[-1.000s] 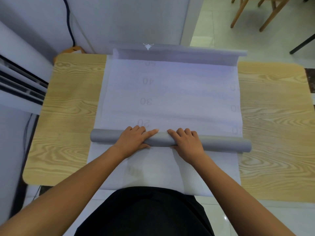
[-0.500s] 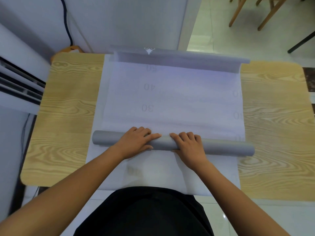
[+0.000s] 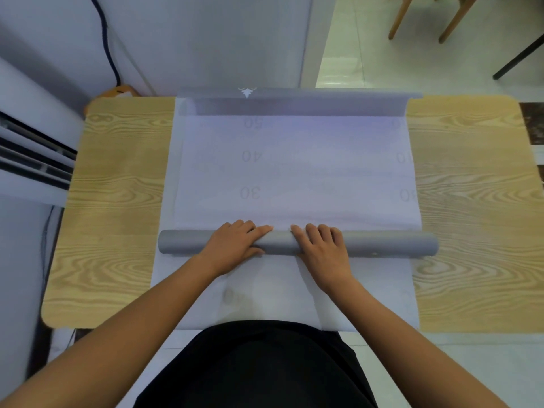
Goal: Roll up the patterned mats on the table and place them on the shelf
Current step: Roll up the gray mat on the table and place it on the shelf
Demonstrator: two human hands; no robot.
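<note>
Grey roll (image 3: 382, 245) crept farther across counter (image 3: 117, 201), covering "20" mark. Person's left hand (image 3: 235, 245), right hand (image 3: 322, 248) pressed flat on roll's middle, fingers extended, unclenched. Unrolled mat (image 3: 294, 172) lay along counter's centre, far end curled.

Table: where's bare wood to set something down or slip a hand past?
Bare wood lies left of the mat to the table edge, and right of it to the opposite edge. The middle is crowded: mat, grey roll, left hand and right hand on it.
</note>
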